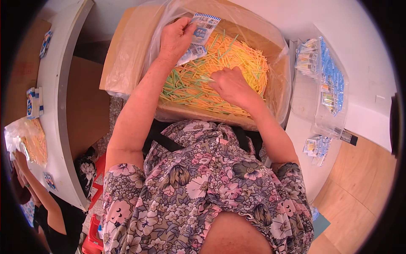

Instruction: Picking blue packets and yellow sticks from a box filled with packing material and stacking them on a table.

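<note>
Head view: the left hand (175, 40) pinches one blue-and-white packet (204, 28) just right of its fingers, the packet's long axis running away from the person and leaning right, striped edge farthest. One second packet (194, 53) lies just nearer than that hand. The right hand (234, 86), fingertips narrow, grips sticks (206, 79) pointing left, number unclear, over one carton (131, 38) of countless loose sticks (245, 55).
</note>
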{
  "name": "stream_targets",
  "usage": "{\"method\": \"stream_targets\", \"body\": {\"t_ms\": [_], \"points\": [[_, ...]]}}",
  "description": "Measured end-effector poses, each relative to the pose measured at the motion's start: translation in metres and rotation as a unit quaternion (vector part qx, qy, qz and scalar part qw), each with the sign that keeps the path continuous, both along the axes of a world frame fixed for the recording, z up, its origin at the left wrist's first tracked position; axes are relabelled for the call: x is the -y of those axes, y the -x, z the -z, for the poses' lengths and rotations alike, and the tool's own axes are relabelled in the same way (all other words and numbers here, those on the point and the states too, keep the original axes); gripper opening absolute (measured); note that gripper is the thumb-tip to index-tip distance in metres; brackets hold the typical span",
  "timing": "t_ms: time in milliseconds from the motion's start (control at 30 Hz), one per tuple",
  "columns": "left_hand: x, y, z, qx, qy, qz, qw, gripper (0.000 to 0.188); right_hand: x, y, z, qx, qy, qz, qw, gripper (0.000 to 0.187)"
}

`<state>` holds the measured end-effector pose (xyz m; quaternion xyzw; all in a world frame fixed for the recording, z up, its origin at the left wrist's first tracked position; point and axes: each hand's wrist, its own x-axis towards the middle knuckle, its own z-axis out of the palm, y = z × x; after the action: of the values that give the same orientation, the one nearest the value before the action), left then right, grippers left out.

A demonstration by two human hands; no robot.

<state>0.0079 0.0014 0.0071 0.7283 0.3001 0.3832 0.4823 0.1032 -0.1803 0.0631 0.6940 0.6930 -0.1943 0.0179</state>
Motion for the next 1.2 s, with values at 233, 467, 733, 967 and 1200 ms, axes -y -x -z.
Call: {"method": "stream_targets", "body": {"t_ms": [233,467,733,967,1200], "points": [[-0.001,-0.002,-0.003,0.052,0.091,-0.012,0.994,0.012,-0.006,-0.017,0.031,-0.564,0.116,0.269,0.772,0.024],[-0.001,-0.004,-0.005,0.062,0.093,-0.001,0.994,0.011,-0.011,-0.034,0.049,-0.675,0.128,0.418,0.594,0.017],[-0.001,-0.001,-0.004,0.087,0.126,0.043,0.987,0.011,-0.063,-0.074,0.069,-0.649,-0.079,0.469,0.594,0.019],[0.007,0.005,-0.025,0.071,0.335,0.229,0.911,0.011,-0.059,-0.084,0.051,-0.771,-0.05,0.43,0.467,0.026],[0.017,0.002,-0.007,-0.068,0.281,0.368,0.884,0.013,-0.032,-0.05,0.01,-0.752,-0.247,0.415,0.449,0.032]]}}
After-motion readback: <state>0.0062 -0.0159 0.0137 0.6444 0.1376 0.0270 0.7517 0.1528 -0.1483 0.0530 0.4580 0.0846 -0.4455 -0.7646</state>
